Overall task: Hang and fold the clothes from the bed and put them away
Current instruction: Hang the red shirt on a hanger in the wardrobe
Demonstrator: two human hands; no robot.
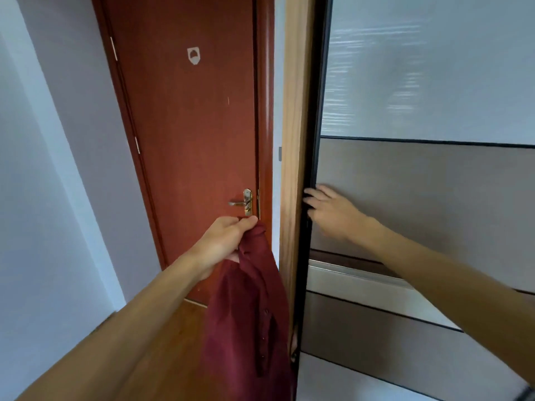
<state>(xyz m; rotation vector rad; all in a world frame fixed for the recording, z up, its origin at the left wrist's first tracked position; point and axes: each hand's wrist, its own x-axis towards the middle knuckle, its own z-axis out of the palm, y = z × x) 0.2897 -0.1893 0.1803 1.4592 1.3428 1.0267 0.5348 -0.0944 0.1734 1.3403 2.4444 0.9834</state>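
Your left grip [228,238] is closed round the top of a dark red buttoned shirt [249,314], which hangs beside the wardrobe. Your right grip [330,212] hooks its fingers on the dark edge of the grey sliding wardrobe door [434,198]. The shirt looks neither hung nor stowed yet. Beyond are a red-brown wooden door [188,140], a pale wall [43,169] and a wooden floor [179,328].

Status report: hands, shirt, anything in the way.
Left hand grips hanging red shirt. Right hand hooks sliding door edge. Door nearly closed, in the way.
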